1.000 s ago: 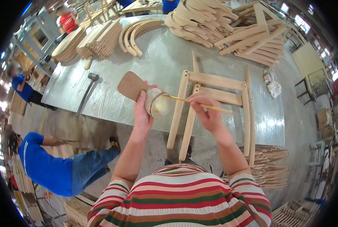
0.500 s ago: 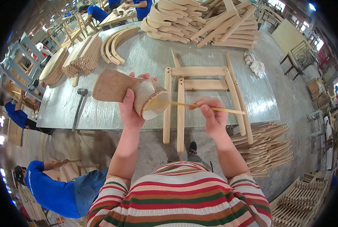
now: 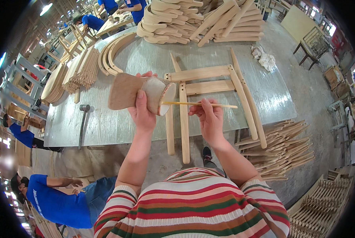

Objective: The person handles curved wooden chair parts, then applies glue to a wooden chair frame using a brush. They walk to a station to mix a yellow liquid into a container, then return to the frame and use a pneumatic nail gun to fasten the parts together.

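over the shiny grey table (image 3: 110,131), toward its near edge, we would do best to steady the tilted, whitish round cup (image 3: 155,92) and work the thin yellow stick (image 3: 225,105) gently at its rim; our left hand (image 3: 142,109), fingers spread, grips the cup and a flat brown paddle-shaped piece (image 3: 125,92); our right hand (image 3: 210,119) pinches the stick.

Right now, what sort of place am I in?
Most likely a furniture workshop: a bare wooden frame and a hammer lie on the table, with curved wooden parts piled at its far side.
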{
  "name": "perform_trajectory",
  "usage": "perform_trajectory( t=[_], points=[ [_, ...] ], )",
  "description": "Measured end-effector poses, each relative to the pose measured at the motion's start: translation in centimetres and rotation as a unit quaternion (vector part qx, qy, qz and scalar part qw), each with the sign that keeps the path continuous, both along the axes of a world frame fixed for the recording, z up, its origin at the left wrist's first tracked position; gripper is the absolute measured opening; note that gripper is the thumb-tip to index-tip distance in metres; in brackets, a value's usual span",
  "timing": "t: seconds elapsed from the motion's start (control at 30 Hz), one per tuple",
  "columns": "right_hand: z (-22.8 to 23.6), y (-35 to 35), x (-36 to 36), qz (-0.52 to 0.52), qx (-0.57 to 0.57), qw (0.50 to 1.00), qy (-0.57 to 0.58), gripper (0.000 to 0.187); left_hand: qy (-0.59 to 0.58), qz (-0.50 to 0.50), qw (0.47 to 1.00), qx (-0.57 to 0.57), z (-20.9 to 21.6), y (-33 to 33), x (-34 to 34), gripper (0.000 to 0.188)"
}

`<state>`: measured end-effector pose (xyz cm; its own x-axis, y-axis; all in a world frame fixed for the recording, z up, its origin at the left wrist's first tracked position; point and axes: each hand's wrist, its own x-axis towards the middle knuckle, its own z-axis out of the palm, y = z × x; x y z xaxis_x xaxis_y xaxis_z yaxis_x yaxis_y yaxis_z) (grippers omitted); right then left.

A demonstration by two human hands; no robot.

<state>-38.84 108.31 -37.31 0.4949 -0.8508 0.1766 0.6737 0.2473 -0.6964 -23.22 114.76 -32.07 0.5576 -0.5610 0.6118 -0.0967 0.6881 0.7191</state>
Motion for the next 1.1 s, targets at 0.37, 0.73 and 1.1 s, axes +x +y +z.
perform_trajectory(
  t=[0.37, 0.73, 1.1],
  points=[
    [-2.4, -6.5, 0.3, 0.062, 0.081, 0.994, 0.046, 0.006, 0.418, -0.102, 0.898, 0.089, -6.8, -4.4, 1.0, 0.043],
    [-9.1, -11.4, 1.7, 0.037, 0.287, 0.947, 0.140, 0.012, 0.502, -0.101, 0.849, 0.130, -13.2, -8.1, 0.7, 0.043],
    [-8.1, -19.4, 6.5, -0.108, -0.339, 0.856, 0.374, 0.013, 0.591, -0.038, 0.773, 0.227, -20.3, 6.5, 3.3, 0.039]
  ],
)
